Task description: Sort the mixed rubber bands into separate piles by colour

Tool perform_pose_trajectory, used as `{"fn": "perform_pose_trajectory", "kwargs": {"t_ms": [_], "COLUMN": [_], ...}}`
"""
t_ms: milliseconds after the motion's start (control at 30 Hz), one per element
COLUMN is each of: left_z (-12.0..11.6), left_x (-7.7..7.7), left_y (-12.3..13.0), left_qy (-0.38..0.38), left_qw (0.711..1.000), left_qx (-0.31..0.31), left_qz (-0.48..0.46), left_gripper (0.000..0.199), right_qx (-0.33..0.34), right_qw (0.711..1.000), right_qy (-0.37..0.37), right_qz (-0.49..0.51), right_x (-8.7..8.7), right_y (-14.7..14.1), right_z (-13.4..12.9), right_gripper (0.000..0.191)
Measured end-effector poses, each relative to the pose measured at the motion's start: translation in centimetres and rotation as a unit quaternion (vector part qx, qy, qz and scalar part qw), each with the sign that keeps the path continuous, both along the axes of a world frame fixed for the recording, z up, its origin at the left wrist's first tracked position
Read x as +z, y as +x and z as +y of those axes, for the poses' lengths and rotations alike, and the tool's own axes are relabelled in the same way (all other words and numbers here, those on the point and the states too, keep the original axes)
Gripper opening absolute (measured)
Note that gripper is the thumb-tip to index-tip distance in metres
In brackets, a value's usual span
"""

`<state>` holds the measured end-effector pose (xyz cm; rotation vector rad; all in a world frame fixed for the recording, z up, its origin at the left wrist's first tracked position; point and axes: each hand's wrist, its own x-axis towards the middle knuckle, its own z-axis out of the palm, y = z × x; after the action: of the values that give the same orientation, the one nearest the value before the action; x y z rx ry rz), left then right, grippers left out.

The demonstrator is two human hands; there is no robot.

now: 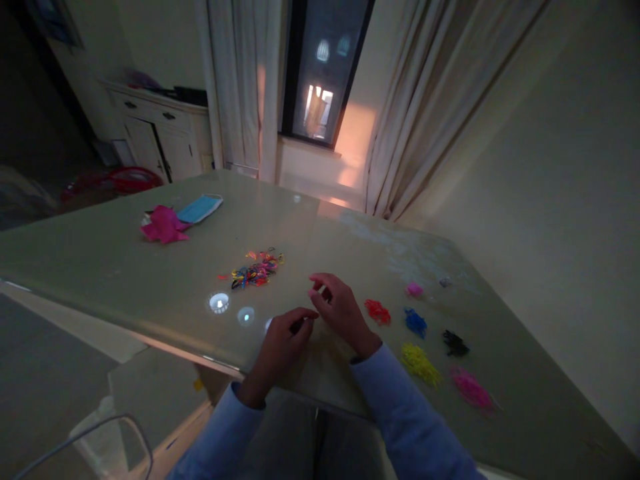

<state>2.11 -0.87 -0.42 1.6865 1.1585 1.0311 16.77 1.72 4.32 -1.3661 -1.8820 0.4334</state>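
Note:
Over the table [200, 260], near its front edge, my left hand [287, 337] has its fingers curled together; whatever they may hold is too small to name. Just to its right, my right hand [336, 303] has its thumb and index finger curved with a gap between them, and no object shows in it. A mixed pile of coloured bands [256, 272] lies left of and beyond my hands. To the right lie sorted piles: red [377, 312], blue [415, 322], black [455, 343], yellow [420, 365], pink [471, 388] and a small pink one [414, 289].
At the back left of the table lie a blue face mask [201, 209] and a crumpled pink piece [165, 225]. A small clear scrap [445, 283] is at the right. Beyond the table stand a white cabinet [160, 127] and curtains [245, 87].

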Motion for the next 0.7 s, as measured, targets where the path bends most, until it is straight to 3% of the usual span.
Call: {"fn": "perform_pose_trajectory", "kwargs": {"t_ms": [133, 300, 500, 700], "left_z": [0.1, 0.0, -0.3, -0.3], "left_x": [-0.4, -0.3, 0.3, 0.4], "left_y": [0.0, 0.0, 0.1, 0.1], "left_qy": [-0.019, -0.034, -0.036, -0.03], "left_qw": [0.999, 0.998, 0.997, 0.996], "left_qx": [0.014, 0.017, 0.027, 0.028], "left_qz": [-0.027, -0.056, -0.067, -0.075], "left_gripper": [0.031, 0.032, 0.031, 0.033], "right_qx": [0.004, -0.001, 0.001, 0.017], "right_qw": [0.987, 0.972, 0.96, 0.95], "right_qy": [-0.015, -0.047, -0.051, -0.042], "right_qz": [-0.161, -0.231, -0.274, -0.308], "right_x": [-0.1, -1.4, -2.5, -2.8], "right_y": [-1.9, -3.7, -4.6, -4.7], "right_z": [5.9, 10.9, 13.6, 14.0], "right_gripper": [0.031, 0.036, 0.035, 0.029]}}
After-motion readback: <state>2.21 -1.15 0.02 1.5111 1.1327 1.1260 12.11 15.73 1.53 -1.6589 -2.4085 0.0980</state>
